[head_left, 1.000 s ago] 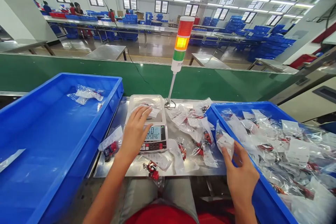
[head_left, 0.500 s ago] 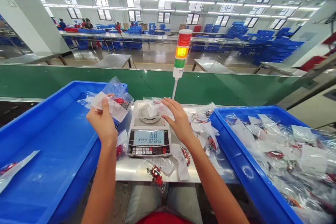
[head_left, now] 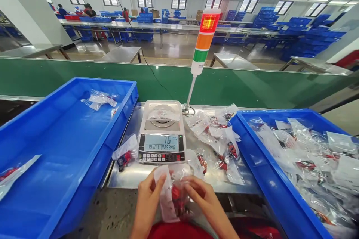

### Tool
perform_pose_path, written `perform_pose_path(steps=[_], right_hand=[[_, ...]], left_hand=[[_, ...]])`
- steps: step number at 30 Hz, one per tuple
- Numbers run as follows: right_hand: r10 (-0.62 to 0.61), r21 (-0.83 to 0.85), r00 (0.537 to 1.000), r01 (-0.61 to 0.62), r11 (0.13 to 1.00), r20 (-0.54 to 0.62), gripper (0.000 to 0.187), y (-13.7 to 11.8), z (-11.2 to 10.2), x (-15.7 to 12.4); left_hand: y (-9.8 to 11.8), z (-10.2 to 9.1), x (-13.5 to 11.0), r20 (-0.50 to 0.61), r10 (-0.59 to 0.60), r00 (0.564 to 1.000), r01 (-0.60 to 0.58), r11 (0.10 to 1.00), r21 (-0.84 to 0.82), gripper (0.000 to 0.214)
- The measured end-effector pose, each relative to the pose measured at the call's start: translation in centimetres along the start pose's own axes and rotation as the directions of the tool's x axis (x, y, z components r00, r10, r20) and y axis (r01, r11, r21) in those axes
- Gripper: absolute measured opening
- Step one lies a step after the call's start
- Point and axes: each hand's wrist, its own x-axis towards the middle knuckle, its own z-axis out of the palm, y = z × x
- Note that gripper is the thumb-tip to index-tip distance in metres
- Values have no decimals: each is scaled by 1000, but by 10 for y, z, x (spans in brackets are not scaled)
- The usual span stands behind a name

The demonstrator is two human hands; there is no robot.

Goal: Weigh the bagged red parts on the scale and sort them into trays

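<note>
Your left hand and right hand now pinch a clear bag off the worktop's near edge; the scale reads 16, and the tower light has switched from amber to red.

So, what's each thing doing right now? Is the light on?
Tower light: red part lit
Scale: on, showing 16
Bag on scale: lying on the pan
Left hand: pinching the bag
Right hand: holding the bag
Bag in hands: red thing inside
Left bin: few bags
Right bin: heaped with bags
</note>
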Motion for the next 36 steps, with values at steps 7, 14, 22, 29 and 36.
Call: perform_pose_path(steps=[7, 14, 22, 29, 36], right_hand=[[3, 5, 901, -1, 1000, -435, 54, 15, -53, -4], [-97, -70, 764, 68, 995, -638, 59, 5, -82, 20], [-301, -597, 857, -10, 802, -418, 54, 21, -87, 47], [-527, -715, 647, -42, 698, -552, 53, 10, -114, 26], [-595, -823, 608, -187, 536, -526, 80, 28, -156, 28]], left_hand=[[3, 0, 11, 106, 33, 994, -32, 999, -14, 49], [28, -11, 21, -23, 193, 981, -190, 978, 90, 36], [58, -17, 78, -98, 640, 762, -522, 697, 492, 27], [89, 4, 142, 254, 727, 637, -667, 356, 654, 36], [93, 3, 181, 217, 685, 696, -618, 418, 666, 40]])
